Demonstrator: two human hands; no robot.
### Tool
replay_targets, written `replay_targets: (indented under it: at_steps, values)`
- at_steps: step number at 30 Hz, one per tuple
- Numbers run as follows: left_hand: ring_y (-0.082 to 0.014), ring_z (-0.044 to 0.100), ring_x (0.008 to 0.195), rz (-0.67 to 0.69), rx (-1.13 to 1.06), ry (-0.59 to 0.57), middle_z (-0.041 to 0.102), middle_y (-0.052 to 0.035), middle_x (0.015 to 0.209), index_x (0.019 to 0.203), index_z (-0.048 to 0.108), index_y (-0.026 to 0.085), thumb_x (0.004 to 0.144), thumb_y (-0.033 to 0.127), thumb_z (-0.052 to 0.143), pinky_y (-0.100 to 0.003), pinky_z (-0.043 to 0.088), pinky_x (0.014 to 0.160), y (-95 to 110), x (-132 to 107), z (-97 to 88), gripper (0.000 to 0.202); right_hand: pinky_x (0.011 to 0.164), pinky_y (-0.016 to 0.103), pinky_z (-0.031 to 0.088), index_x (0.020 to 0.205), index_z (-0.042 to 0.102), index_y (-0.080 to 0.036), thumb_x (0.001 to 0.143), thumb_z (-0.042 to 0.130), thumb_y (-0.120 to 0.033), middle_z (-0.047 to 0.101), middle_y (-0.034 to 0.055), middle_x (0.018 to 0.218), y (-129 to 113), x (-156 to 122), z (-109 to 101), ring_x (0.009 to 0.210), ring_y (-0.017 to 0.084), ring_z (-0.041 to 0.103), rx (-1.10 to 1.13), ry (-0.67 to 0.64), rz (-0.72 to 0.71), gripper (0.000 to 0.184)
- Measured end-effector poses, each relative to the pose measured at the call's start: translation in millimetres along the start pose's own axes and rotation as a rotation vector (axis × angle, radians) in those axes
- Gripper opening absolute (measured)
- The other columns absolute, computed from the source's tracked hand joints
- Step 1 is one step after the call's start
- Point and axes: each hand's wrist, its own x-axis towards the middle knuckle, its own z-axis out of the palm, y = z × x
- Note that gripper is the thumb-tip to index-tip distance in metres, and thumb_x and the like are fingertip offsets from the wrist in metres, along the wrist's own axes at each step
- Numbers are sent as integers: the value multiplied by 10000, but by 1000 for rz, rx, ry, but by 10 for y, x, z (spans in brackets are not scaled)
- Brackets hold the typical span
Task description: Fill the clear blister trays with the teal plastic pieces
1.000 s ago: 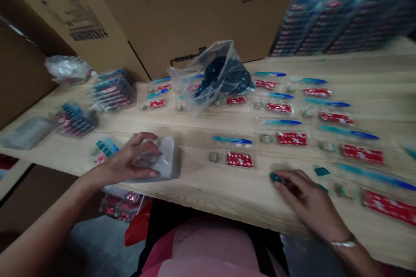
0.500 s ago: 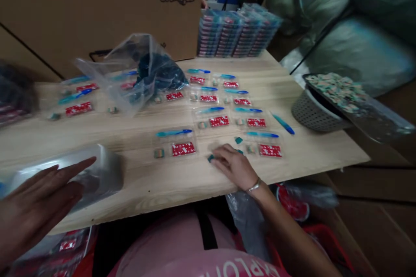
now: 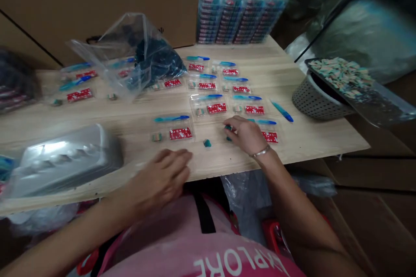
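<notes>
My right hand (image 3: 249, 137), with a bracelet at the wrist, pinches a small dark teal piece (image 3: 228, 128) just above the table; another such piece is close under its fingers. A loose teal piece (image 3: 207, 143) lies between my hands. My left hand (image 3: 165, 173) is over the table's front edge, back up, fingers loosely bent and holding nothing that I can see. Beyond it lies a clear plastic tray (image 3: 191, 133) with a blue pen (image 3: 171, 118), a red patterned packet (image 3: 180, 133) and a small striped block (image 3: 156, 137). My right hand partly covers a similar filled tray (image 3: 269, 137).
More filled trays lie in rows behind. A clear bag of dark teal pieces (image 3: 162, 62) stands at centre-left, a nested stack of clear trays (image 3: 69, 151) at left. Packed sets (image 3: 237, 17) are piled at the back. A grey basket (image 3: 316, 99) supports a tray of striped blocks (image 3: 344, 75).
My left hand has come right from the nested tray stack to the front centre. My right hand has moved right and slightly back, leaving one teal piece on the table. The view has tilted down.
</notes>
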Motion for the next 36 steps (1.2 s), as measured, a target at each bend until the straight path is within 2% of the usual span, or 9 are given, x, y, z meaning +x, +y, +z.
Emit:
replay_targets:
  at_steps: [2,4,10,16,20,24,28,31,36]
  values:
    - [-261,557,1153,164,70,-66,638,-129,1216,941,621,142,902,134,459,-395,455,951,32,138,266,167,719,288,494,989,649,-174,877,573,-177,663,77,947,-188,-188,80,855,208,634,36,40,-61,135]
    - [-279,534,1190,198,90,-81,615,-149,1260,944,615,126,902,122,479,-425,435,976,44,154,420,142,703,299,505,928,644,-174,883,564,-172,644,88,920,-335,-384,191,835,216,630,35,42,-109,91]
    - [-292,543,1123,-139,-107,20,599,-161,1227,902,587,165,914,346,525,-500,414,954,-140,-223,341,191,824,342,541,1083,602,-181,920,505,-171,613,111,1037,-314,-743,390,961,216,625,415,109,-180,190]
    - [-260,528,1064,-206,-227,26,581,-136,1164,912,559,170,896,329,557,-469,413,937,-249,-381,476,160,775,292,553,1050,612,-201,911,536,-159,668,63,961,-441,-525,501,887,167,650,708,164,-281,164]
    - [-259,511,1063,-198,-254,18,561,-131,1169,914,559,174,891,318,555,-450,412,931,-229,-346,494,146,800,305,557,964,639,-181,929,519,-171,707,68,929,-607,-369,615,881,173,662,676,191,-486,126]
    - [-262,501,1059,-209,-276,3,551,-131,1169,911,558,172,890,308,549,-455,406,928,-228,-345,474,137,812,312,556,974,658,-170,940,483,-146,717,83,966,-609,-379,572,905,181,663,538,210,-571,180]
    - [-272,496,1071,-212,-285,-8,547,-132,1183,909,558,176,877,326,564,-470,401,937,-237,-356,482,153,874,367,538,1046,656,-165,924,506,-154,678,125,1120,-434,-306,468,1011,217,631,437,239,-439,193]
    - [-274,511,1066,-218,-303,16,562,-137,1171,918,552,173,869,340,571,-475,409,936,-232,-347,469,175,837,391,535,966,659,-177,883,511,-95,688,112,1019,-301,-190,418,953,230,632,390,165,-313,188]
    - [-264,543,1058,-261,-330,48,587,-135,1163,978,544,175,862,359,583,-461,432,932,-211,-332,447,221,667,271,524,837,576,-197,833,585,-141,643,35,867,-486,-191,385,738,145,625,818,145,-177,56]
